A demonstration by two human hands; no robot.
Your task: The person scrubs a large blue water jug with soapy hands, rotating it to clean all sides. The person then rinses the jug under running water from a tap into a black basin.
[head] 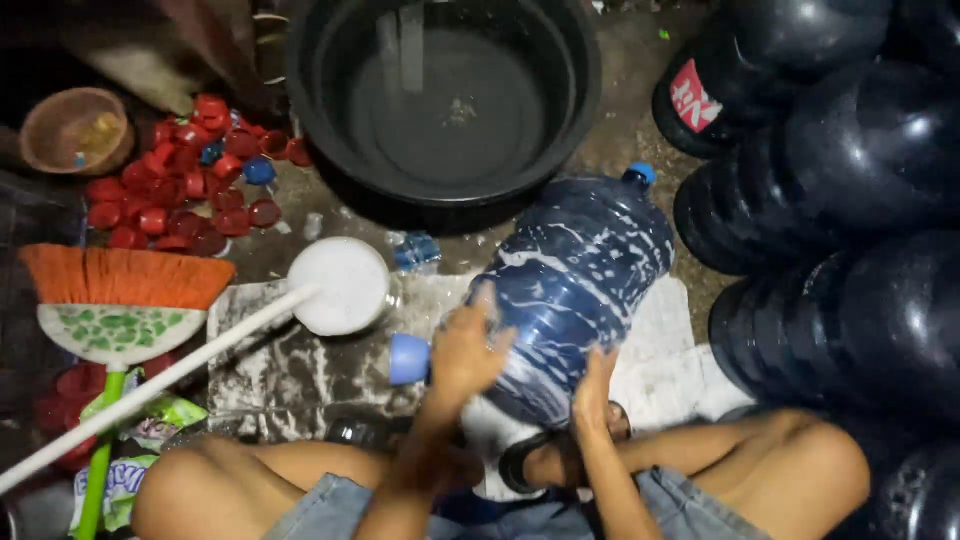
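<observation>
Nearest the camera, the person is sitting with bare knees spread at six o'clock, and both hands are pressing on a large blue water jug [575,270] that is lying tilted between the legs, its base toward the lap and its capped neck pointing away toward one o'clock. The left hand [462,352] is lying spread against the jug's flank at about nine o'clock of its body, fingers open and curved over the wall, with a small blue cap [408,358] showing just beside the thumb; whether the hand is pinching that cap I cannot tell. The right hand [594,385] is resting flat and open low on the jug near its base, at roughly five o'clock of it. White foamy streaks are running all over the plastic, so the surface is probably slick, and liquid inside would be making it heavy and prone to roll; the wall looks stiff yet thin, likely flexing under a squeeze. The neck and the base rim look like the surest places to hold. Under the jug a wet white cloth [655,375] is lying on the ground. Farther out, at ten o'clock, a white round tub [340,285] is sitting beside a broom [125,300]; beyond are red caps [180,190], a black basin [445,100] at twelve, and dark stacked jugs [850,200] at three.
</observation>
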